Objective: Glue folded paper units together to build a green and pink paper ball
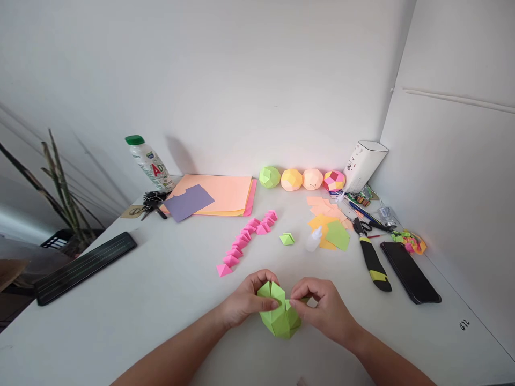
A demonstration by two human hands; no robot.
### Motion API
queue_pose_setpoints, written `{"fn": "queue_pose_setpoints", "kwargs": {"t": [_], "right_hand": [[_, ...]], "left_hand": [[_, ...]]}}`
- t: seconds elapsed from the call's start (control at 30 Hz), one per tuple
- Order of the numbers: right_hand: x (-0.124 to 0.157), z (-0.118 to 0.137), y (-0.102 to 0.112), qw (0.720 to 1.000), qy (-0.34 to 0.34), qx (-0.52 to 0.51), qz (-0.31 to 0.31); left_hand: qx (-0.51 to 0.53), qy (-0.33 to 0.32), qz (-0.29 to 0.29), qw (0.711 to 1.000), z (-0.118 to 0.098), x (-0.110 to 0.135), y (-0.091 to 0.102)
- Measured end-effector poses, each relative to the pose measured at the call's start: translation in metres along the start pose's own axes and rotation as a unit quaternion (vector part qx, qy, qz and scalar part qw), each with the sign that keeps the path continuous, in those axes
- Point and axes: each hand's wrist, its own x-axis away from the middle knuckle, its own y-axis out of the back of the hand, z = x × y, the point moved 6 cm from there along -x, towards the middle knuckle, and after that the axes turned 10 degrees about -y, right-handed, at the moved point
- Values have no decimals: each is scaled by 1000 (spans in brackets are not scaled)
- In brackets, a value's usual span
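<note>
A partly closed green folded-paper ball [277,321], built of faceted pieces with an open top, is held just above or on the table in front of me. My left hand [251,297] grips its left side, thumb on the near face and fingers behind. With thumb and forefinger, my right hand [322,305] pinches a green flap at the ball's upper right edge. One loose green folded piece [287,239] lies beyond the ball. To its left runs a slanting row of pink folded pieces [237,244]. A small white glue bottle [314,240] stands to its right.
Finished paper balls [291,179] line the wall. Paper cutouts [337,235], a black-and-yellow utility knife [374,262] and a phone [410,272] lie at right. Stacked coloured sheets [225,193], a bottle [148,163], keys [153,202] and a long black object [86,267] are at left.
</note>
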Motion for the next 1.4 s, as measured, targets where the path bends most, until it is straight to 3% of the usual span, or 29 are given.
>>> {"fn": "queue_pose_setpoints", "kwargs": {"t": [0.6,0.9,1.17,1.4], "right_hand": [[6,12,-1,994,89,52,-30],[6,14,-3,994,95,56,-27],[-2,4,0,999,26,1,40],[-15,-22,-5,976,-82,-168,108]], "left_hand": [[-4,-4,-2,1000,0,-1,0],[-12,4,-2,1000,2,-1,2],[-16,6,20,1000,4,-1,3],[-9,7,30,1000,5,-1,0]]}}
